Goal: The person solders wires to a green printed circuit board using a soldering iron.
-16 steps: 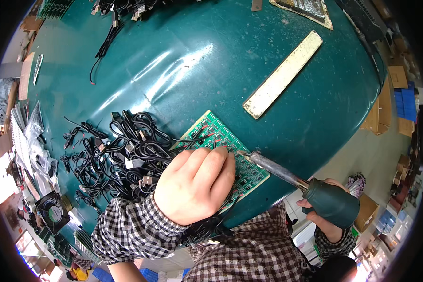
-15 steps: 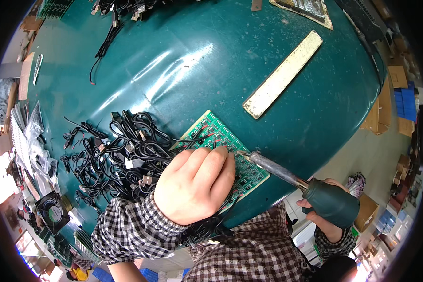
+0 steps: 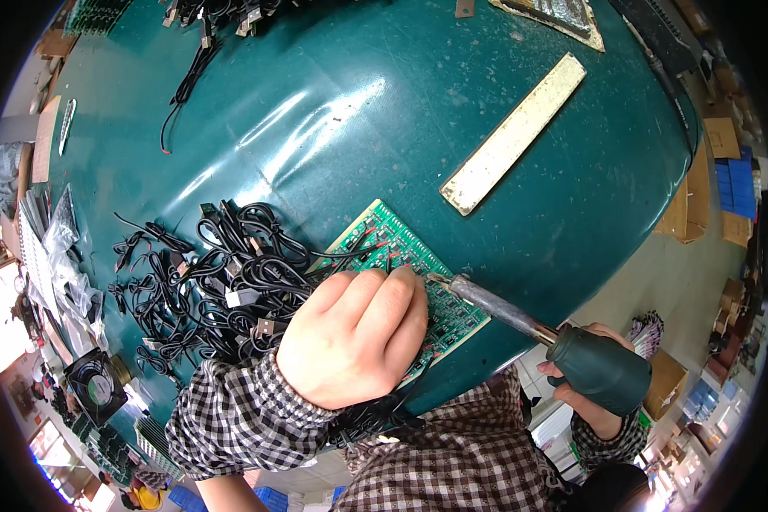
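Observation:
A green circuit board (image 3: 454, 309) lies on the table near its front edge, with red and black wire ends on it. Over the board's left part rests my left hand (image 3: 354, 337), fingers curled and tips pressed together; what they pinch is hidden under them. My right hand (image 3: 590, 401) is wrapped round the dark green handle of a soldering iron (image 3: 508, 309). The iron's tip meets the board right beside my left fingertips. A tangled heap of black USB cables (image 3: 230, 277) sits left of the board, some leads running onto it.
Beyond the board, a pale flat metal bar (image 3: 514, 135) lies slantwise on the green table (image 3: 401, 154). More black cables (image 3: 218, 17) are bunched at the far edge. A worn, stained tray (image 3: 559, 19) is at the far right. At the left stands a small fan (image 3: 94, 386).
Almost nothing differs. The soldering iron has shifted very slightly left; my left hand stays in place over the board.

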